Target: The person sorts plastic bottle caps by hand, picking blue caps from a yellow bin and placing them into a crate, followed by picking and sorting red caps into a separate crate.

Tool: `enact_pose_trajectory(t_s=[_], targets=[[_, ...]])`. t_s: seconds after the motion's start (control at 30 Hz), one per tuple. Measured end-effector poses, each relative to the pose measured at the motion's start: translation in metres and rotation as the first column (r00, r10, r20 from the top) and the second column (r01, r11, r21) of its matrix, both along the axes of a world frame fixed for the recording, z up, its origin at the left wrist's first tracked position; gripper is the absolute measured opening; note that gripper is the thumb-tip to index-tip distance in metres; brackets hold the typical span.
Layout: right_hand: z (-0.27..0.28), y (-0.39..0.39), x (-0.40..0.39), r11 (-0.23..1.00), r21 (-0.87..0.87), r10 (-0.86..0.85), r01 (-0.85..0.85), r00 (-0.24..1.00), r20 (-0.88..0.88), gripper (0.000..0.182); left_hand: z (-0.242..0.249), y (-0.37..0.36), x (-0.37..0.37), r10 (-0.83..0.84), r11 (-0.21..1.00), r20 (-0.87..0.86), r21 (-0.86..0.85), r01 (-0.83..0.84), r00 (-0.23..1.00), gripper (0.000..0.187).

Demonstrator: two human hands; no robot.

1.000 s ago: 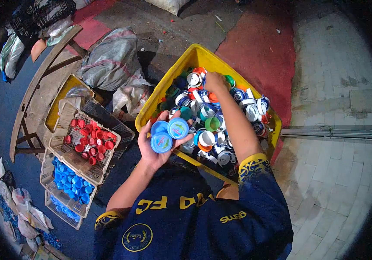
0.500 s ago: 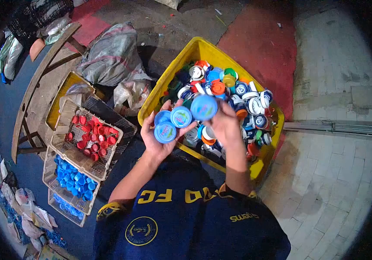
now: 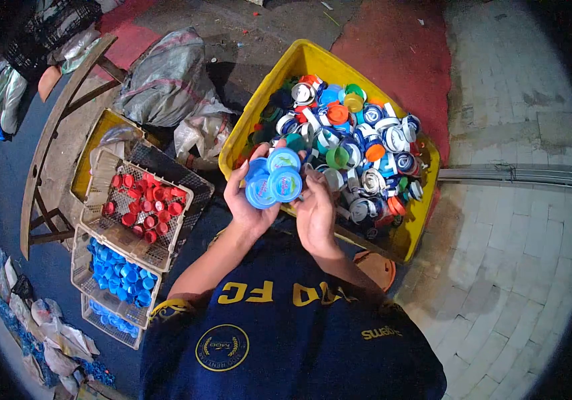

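Note:
Several light blue bottle caps (image 3: 284, 185) with printed tops lie bunched together in my left hand (image 3: 249, 203), its fingers curled around them from the left and below. My right hand (image 3: 316, 213) is at their right side, with its thumb and fingertips against the edge of the nearest cap. Just beyond both hands stands a yellow crate (image 3: 259, 100) filled with mixed bottle caps (image 3: 366, 143) in white, dark blue, orange and green. The undersides of the held caps are hidden by my palm and fingers.
On the left, a pale basket holds red caps (image 3: 146, 207). Nearer me are baskets with blue caps (image 3: 120, 273) and lighter blue caps (image 3: 112, 320). A grey sack (image 3: 166, 77) lies behind them, beside a curved wooden bench (image 3: 52, 133). Tiled floor (image 3: 492, 267) spreads right.
My right hand has come down and left, bringing its light blue cap to the others in my left hand. The left hand has shifted slightly right and up.

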State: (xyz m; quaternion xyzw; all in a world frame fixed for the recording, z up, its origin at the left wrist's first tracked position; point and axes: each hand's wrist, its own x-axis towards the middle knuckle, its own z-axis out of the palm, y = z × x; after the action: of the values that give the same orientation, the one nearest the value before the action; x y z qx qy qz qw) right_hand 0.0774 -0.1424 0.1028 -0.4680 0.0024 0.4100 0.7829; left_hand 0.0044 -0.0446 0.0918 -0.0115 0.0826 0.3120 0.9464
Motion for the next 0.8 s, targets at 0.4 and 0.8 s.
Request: enact_pose_trajectory(t_s=[0.4,0.8], targets=[[-0.016,0.010,-0.078,0.982,0.141,-0.163,0.125,0.937,0.308,0.044,-0.006,-0.025,-0.066,0.020,0.997,-0.050,-0.073,-0.024,0.999,0.063],[-0.029,-0.069,-0.229,0.957,0.120,0.245,-0.263,0.958,0.148,0.064,-0.015,-0.137,-0.227,0.395,0.912,-0.181,-0.043,-0.408,0.901,0.057]])
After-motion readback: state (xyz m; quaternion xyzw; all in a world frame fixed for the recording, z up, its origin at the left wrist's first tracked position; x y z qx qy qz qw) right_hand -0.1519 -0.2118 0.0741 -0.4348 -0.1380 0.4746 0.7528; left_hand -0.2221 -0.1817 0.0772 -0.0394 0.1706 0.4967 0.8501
